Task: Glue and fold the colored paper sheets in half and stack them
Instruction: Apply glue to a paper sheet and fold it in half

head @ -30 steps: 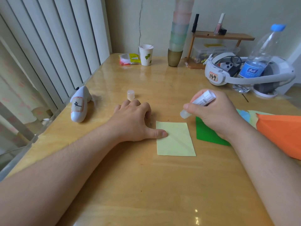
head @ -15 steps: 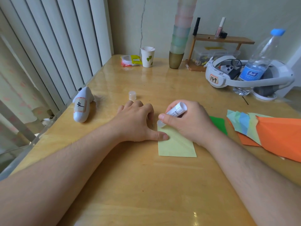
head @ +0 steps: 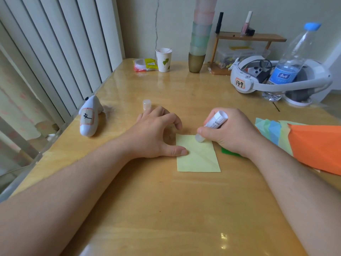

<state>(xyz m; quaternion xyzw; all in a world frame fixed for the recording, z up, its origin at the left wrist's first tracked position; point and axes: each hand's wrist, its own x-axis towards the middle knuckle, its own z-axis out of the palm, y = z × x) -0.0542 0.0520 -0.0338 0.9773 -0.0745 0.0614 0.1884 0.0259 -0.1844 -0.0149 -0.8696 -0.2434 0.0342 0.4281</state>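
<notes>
Slid rightward along the far edge of the yellow sheet (head: 198, 156) since half a second ago: glue stick (head: 212, 124), tip now pressed near the sheet's far-right part rather than its far-left corner. Gripped in the right hand (head: 234, 132), fingers and thumb curled round the tilted white tube, clear tip down on the paper. Lies flat on the wooden table (head: 166, 209), a small folded rectangle with a diagonal crease, roughly centre, near both hands. Pinned at its left edge by the left hand (head: 156, 133): thumb flat on the paper, the other fingers loosely bent with their tips on the table just beyond the far-left corner, grasping nothing. Peeks out just right of the sheet, under the right wrist: a sliver of green paper (head: 230, 153). Farther right, fanned pastel sheets (head: 271, 128) partly covered by a large orange sheet (head: 317, 146). Just beyond the left fingers, upright, a small translucent cap (head: 146, 104). At the left edge, a white controller (head: 89, 116); at the back, a paper cup (head: 163, 60), stacked tumblers (head: 200, 37), a white headset (head: 276, 78) and a water bottle (head: 289, 61).
</notes>
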